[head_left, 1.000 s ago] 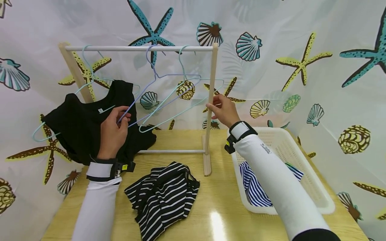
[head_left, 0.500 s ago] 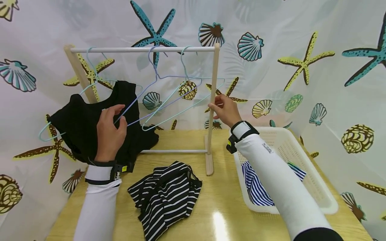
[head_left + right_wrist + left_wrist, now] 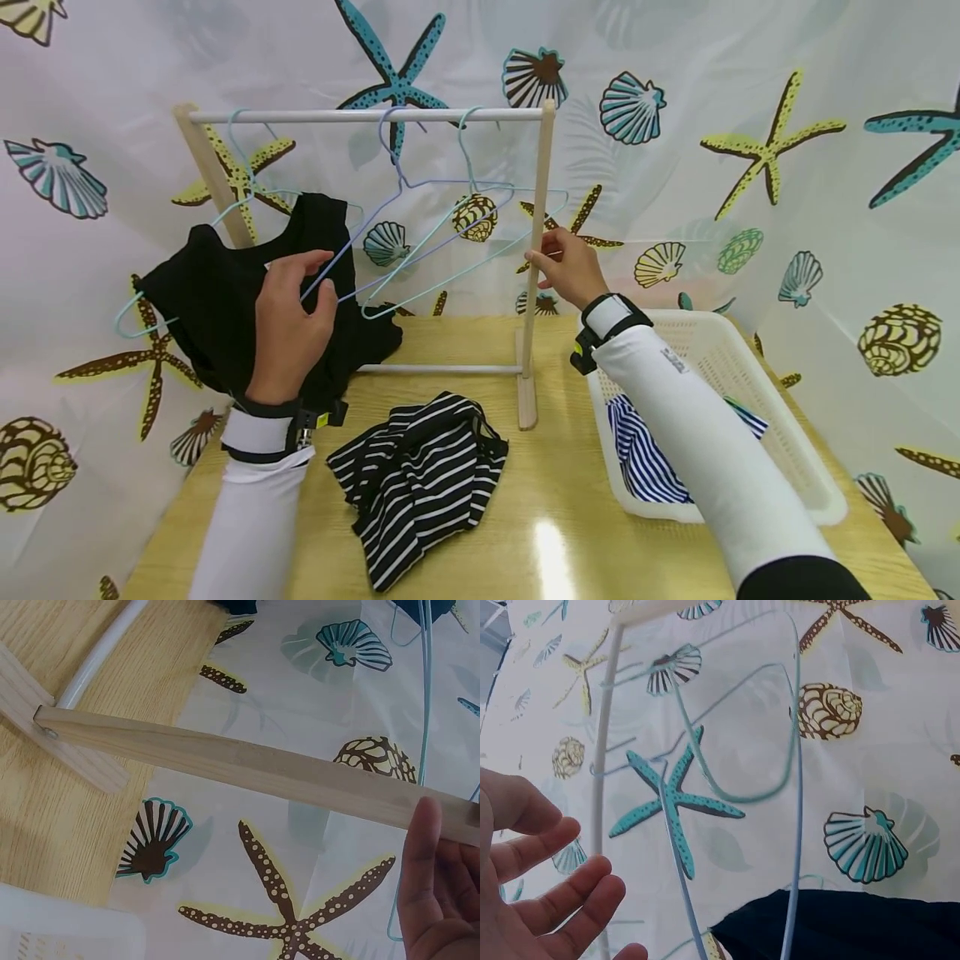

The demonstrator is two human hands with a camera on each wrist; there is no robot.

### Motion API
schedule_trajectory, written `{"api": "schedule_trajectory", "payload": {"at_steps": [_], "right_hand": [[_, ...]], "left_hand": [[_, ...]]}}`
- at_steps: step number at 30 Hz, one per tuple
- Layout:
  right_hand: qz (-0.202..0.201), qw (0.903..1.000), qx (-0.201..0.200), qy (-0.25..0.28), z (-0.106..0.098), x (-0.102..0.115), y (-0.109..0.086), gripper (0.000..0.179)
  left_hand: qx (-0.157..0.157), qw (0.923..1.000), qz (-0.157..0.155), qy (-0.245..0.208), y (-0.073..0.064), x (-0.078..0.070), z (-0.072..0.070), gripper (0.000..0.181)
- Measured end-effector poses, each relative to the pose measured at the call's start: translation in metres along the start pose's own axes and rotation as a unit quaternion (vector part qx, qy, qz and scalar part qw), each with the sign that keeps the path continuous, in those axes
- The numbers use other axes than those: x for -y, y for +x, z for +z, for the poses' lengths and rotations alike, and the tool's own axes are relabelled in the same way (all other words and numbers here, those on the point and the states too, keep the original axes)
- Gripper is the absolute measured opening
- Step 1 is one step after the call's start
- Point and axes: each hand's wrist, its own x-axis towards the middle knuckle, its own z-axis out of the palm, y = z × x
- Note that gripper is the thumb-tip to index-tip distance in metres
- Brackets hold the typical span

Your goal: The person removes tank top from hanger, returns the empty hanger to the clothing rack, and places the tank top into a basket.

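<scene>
My left hand [image 3: 292, 325] hovers beside the lower left end of a purple hanger [image 3: 400, 179], thumb and fingers apart; in the left wrist view the fingers stand clear of it. This hanger hooks over the bar of a small clothes rack [image 3: 330, 116]. A black sleeveless top [image 3: 232, 292] hangs behind the hand on a teal hanger [image 3: 247, 179]. My right hand [image 3: 570, 267] holds the rack's right wooden post [image 3: 247, 761], thumb on its near face and fingers curled behind. To the right of the purple hanger hangs another teal hanger [image 3: 471, 179], bare.
A crumpled black-and-white striped garment [image 3: 427, 475] lies on the wooden table in front of the rack. At right stands a white basket [image 3: 720, 318] with blue-and-white striped cloth [image 3: 648, 467] inside, under my right forearm. A patterned curtain [image 3: 675, 183] backs the table.
My left fingers have let go of the purple hanger's end and spread apart. The right hand keeps its hold on the post. The head view has shifted slightly.
</scene>
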Motion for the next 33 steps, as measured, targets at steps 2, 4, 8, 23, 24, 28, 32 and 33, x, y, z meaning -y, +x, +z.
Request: {"api": "schedule_trajectory", "payload": {"at_steps": [2,4,8,23,24,28,32,33], "right_hand": [[0.006,0.9999,0.009,0.004,-0.002,0.0,0.001,0.032],[0.012,0.9997,0.021,0.0,-0.006,0.0,0.001,0.034],[0.023,0.9974,0.058,-0.037,-0.013,0.0,-0.002,0.044],[-0.032,0.9577,0.158,-0.239,-0.054,-0.004,-0.061,0.072],[-0.037,0.9545,0.161,-0.248,-0.056,-0.006,-0.064,0.072],[-0.035,0.9416,0.162,-0.293,-0.064,-0.012,-0.078,0.072],[-0.021,0.9304,0.144,-0.337,-0.07,-0.017,-0.09,0.074],[-0.016,0.929,0.14,-0.342,-0.072,-0.019,-0.093,0.075]], "left_hand": [[0.011,0.9998,0.014,-0.002,-0.001,-0.005,0.0,0.028],[0.027,0.9994,0.023,-0.003,-0.002,-0.011,0.001,0.027],[0.064,0.9975,0.029,-0.004,-0.009,-0.022,0.005,0.028],[0.191,0.9808,0.04,0.012,-0.024,-0.038,0.025,0.052],[0.203,0.9781,0.043,0.017,-0.025,-0.039,0.026,0.056],[0.238,0.9688,0.062,0.027,-0.031,-0.042,0.03,0.07],[0.253,0.964,0.074,0.033,-0.039,-0.043,0.035,0.079],[0.26,0.9623,0.072,0.035,-0.042,-0.043,0.036,0.081]]}}
